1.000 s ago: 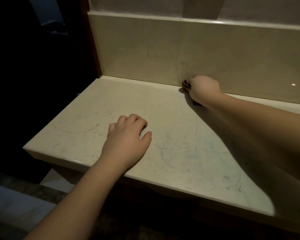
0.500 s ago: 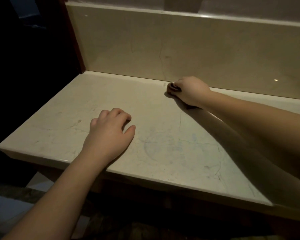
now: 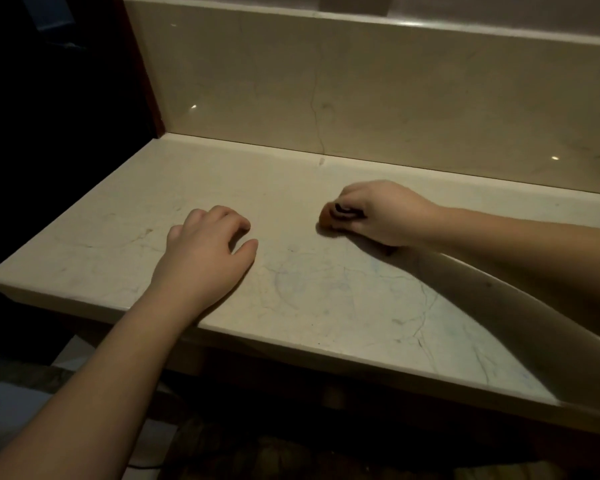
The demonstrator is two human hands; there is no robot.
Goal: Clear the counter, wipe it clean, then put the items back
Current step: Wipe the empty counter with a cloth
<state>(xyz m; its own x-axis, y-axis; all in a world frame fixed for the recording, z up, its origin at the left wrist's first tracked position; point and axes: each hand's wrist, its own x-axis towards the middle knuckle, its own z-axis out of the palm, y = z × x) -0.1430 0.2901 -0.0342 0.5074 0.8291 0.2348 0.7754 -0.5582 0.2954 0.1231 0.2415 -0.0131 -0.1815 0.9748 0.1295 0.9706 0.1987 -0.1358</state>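
From the head view, my right hand [image 3: 381, 213] was curled tight around a small wad of cloth [image 3: 338, 216], orange-brown with dark stripes, pressing it onto the marble counter [image 3: 326, 292] mid-depth, clear of the back wall [image 3: 361, 98]. My left hand [image 3: 205, 251] rested palm down on the counter nearer the front edge, fingers loosely bent, holding nothing, well apart from the cloth.

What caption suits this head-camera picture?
Right hand presses a small brown wad on the marble counter; left hand rests beside it.
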